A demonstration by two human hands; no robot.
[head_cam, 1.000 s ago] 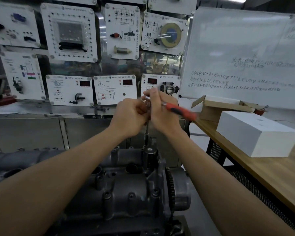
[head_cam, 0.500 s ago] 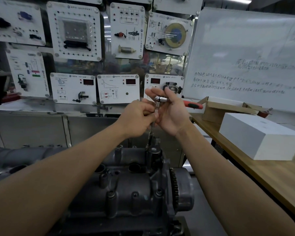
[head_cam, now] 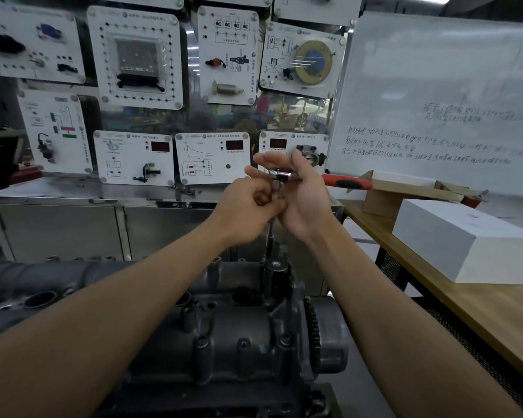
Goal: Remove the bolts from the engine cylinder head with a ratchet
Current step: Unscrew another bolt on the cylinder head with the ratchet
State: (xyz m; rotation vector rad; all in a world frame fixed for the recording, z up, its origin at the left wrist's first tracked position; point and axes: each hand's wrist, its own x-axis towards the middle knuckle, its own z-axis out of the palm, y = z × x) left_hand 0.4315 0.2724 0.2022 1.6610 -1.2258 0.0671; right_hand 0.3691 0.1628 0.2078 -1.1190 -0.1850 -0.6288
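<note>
Ratchet (head_cam: 281, 176) seemingly atop cylinder head (head_cam: 239, 336).

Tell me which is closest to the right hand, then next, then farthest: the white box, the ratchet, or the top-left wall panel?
1. Ratchet: lying across the right hand itself.
2. White box: on the wooden table, off to the right.
3. Top-left wall panel: high on the far-left wall.

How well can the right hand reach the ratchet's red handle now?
Probably yes: the right hand is open at the ratchet head, the red handle sticks out bare beyond it, and the left hand grips only the extension.
</note>
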